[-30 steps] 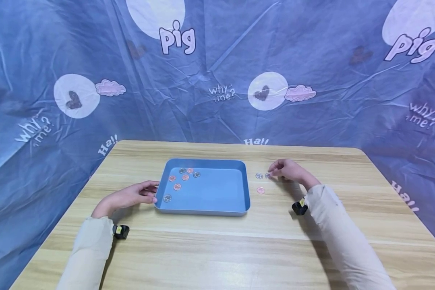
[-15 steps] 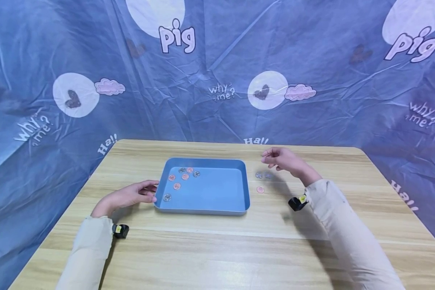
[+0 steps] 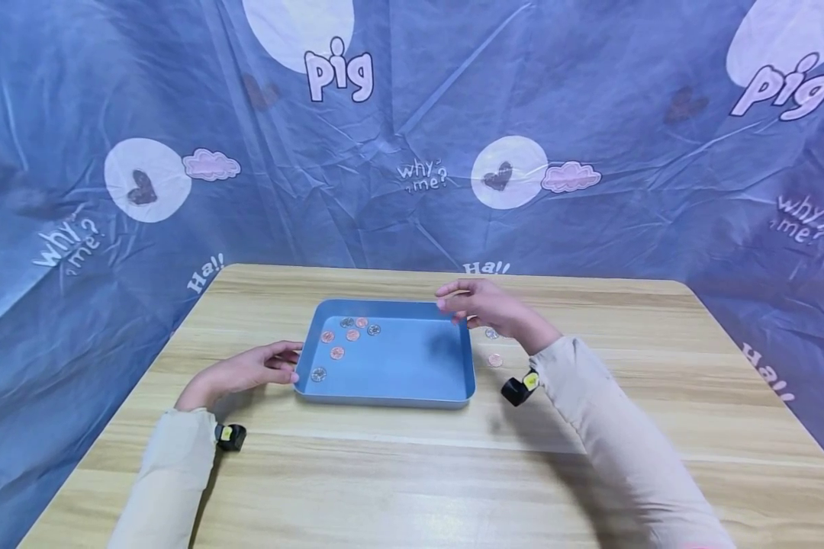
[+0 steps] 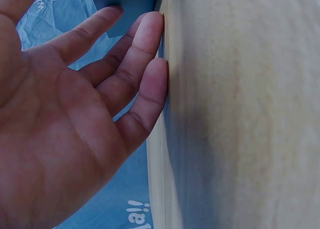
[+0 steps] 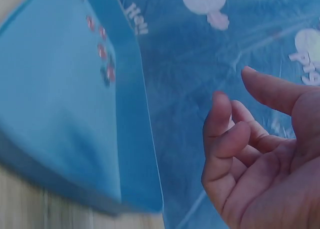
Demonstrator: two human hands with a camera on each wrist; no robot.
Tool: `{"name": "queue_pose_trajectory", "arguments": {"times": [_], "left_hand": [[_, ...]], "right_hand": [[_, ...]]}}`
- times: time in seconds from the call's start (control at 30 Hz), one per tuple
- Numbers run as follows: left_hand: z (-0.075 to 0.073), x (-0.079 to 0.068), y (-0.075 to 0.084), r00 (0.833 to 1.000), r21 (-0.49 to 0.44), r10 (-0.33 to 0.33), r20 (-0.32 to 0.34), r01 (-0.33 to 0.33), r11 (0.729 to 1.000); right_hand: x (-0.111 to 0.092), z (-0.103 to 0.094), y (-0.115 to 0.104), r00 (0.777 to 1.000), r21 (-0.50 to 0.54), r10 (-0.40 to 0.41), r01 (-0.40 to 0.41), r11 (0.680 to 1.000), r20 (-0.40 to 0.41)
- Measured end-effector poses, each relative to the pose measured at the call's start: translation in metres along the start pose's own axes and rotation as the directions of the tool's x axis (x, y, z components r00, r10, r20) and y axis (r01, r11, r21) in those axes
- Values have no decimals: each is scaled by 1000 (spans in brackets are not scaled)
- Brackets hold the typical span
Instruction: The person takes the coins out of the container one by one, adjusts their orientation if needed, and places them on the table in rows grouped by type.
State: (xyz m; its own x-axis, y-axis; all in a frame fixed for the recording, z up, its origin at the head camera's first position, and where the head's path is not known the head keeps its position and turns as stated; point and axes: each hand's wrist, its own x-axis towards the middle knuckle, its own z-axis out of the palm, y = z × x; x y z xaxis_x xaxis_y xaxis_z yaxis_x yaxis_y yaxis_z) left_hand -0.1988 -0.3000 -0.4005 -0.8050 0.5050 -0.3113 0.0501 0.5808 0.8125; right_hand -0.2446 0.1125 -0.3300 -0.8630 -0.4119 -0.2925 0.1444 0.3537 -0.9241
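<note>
Hiding part of tray point(image 3: 398, 360), right hand point(image 3: 489, 306), blurred coins point(image 5: 102, 51)

The left hand point(image 4: 70, 129) occupies the left side, palm toward the camera. One digit exits the frame at upper left; the remaining fingers extend up and to the right. Two fingertips meet the wood-grain counter point(image 4: 260, 114), which fills the right side. Another fingertip overlaps the blue tray point(image 4: 140, 1) at the top edge. A shadow falls on the counter. Blue cloth point(image 4: 107, 189) with white lettering point(image 4: 138, 214) forms the background.
</note>
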Motion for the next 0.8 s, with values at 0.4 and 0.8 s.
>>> {"name": "queue_pose_trajectory", "arguments": {"times": [0.4, 0.8], "left_hand": [[0, 1, 0, 1000, 15, 17, 6, -17, 1000], [-1, -1, 0, 1000, 2, 8, 13, -8, 1000]], "right_hand": [[27, 66, -10, 993, 88, -18, 8, 996, 120], [52, 132, -8, 978, 107, 3, -26, 994, 211]]}}
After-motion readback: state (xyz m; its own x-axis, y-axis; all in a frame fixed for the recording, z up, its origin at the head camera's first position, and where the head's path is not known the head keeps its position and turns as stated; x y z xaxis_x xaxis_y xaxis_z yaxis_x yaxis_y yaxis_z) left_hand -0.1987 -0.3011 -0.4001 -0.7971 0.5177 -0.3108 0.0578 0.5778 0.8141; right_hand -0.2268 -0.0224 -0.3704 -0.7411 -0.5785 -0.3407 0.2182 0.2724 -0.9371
